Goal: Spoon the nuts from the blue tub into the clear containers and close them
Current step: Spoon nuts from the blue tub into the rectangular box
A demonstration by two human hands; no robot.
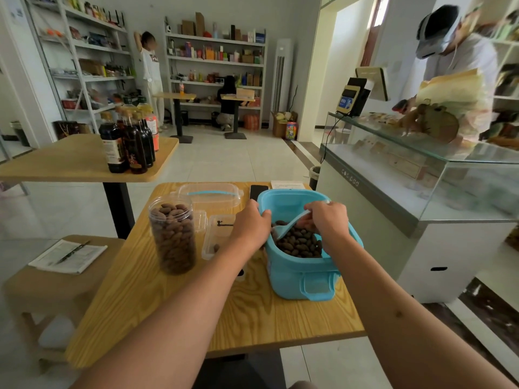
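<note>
Two bare hands work at a blue tub (pixel 302 272) of nuts (pixel 300 242), right of centre.

The right hand (pixel 327 220) grips a pale blue spoon (pixel 292 223), bowl among the nuts. The left hand (pixel 251 226) clasps the tub's left rim. Both forearms reach up from the bottom edge. A nut-filled clear jar (pixel 173 237) stands left, uncapped.

The left hand (pixel 250 228) covers the 9 o'clock rim of the blue tub (pixel 297 273) and part of the shallow clear container (pixel 217 237). The right hand (pixel 327 220) hides the upper end of the spoon (pixel 292 224); its fingertips cannot be seen. A small dark item on the counter (pixel 174 313) under the left forearm is mostly concealed. Both forearms are cut off at the 6 o'clock edge.
</note>
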